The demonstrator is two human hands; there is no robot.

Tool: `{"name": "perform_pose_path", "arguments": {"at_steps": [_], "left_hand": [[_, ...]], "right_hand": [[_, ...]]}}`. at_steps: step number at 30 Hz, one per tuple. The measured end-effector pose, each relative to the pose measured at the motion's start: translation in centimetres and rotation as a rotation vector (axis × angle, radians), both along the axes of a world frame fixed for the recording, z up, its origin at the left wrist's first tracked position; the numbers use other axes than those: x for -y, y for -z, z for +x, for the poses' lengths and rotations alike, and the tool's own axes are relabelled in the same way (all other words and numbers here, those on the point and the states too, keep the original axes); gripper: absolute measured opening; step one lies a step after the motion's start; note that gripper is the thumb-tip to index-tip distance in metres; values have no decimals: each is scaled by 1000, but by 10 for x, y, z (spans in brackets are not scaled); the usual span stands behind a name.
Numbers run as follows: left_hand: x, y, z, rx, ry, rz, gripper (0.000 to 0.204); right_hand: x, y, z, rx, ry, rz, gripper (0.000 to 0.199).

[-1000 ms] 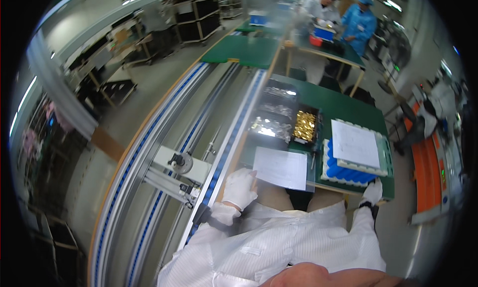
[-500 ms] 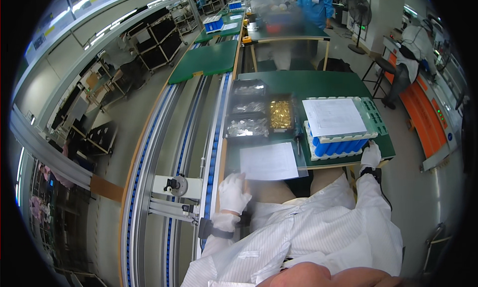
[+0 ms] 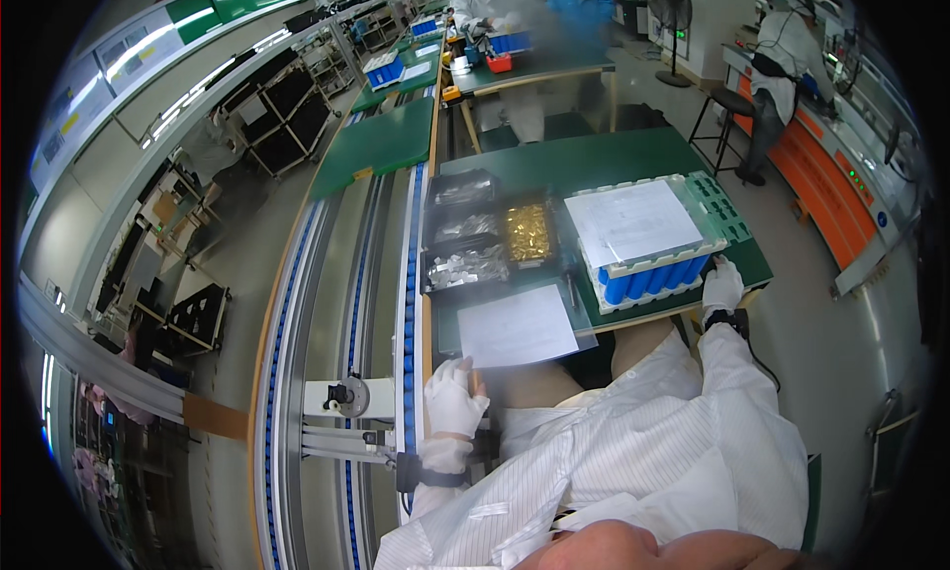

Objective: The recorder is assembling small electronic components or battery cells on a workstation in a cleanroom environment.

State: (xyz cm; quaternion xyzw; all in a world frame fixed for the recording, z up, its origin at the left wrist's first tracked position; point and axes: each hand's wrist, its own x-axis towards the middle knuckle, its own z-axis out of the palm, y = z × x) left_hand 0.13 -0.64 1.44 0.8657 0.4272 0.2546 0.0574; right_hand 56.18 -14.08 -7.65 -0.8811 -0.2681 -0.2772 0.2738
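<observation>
My left hand [image 3: 456,400], in a white glove with bare fingertips, rests at the table's front left corner, beside the conveyor. It is open, its thumb apart from the fingers, near the lower left corner of a white paper sheet [image 3: 517,328]. At the front right edge, my right hand [image 3: 723,285], also gloved, lies open with loosely stretched fingers. It is close to a battery pack [image 3: 648,283] of blue cylinders between pale plastic frames. Another printed sheet [image 3: 633,221] covers the top of that pack. I see nothing held in either hand.
Dark trays with clear-bagged pieces [image 3: 467,265] and a box of gold-coloured metal parts [image 3: 528,233] stand on the green table [image 3: 594,164]. A screwdriver-like tool [image 3: 571,288] lies beside them. The roller conveyor [image 3: 409,303] runs along the left. Co-workers are at tables beyond.
The whole view has shifted as my head turned slightly. Both hands stay at about the same places by the table edge; the papers and the pack have not moved on the table.
</observation>
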Motion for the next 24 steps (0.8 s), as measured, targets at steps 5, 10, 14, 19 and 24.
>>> {"name": "perform_pose_path", "arguments": {"at_steps": [5, 10, 14, 19, 24], "left_hand": [[1, -3, 1, -9, 4, -21, 50], [1, -3, 1, 0, 6, -32, 50], [2, -4, 1, -3, 2, -33, 50], [2, -3, 1, -1, -2, -34, 51], [1, -2, 0, -1, 11, -29, 51]], "right_hand": [[-2, -4, -4, 3, -1, 11, 30], [0, -2, -2, 1, 1, 13, 30], [-1, -1, -2, -7, 7, 5, 29], [0, -2, -4, -25, 19, -6, 29], [-1, -6, -8, -15, 19, -9, 29]]}}
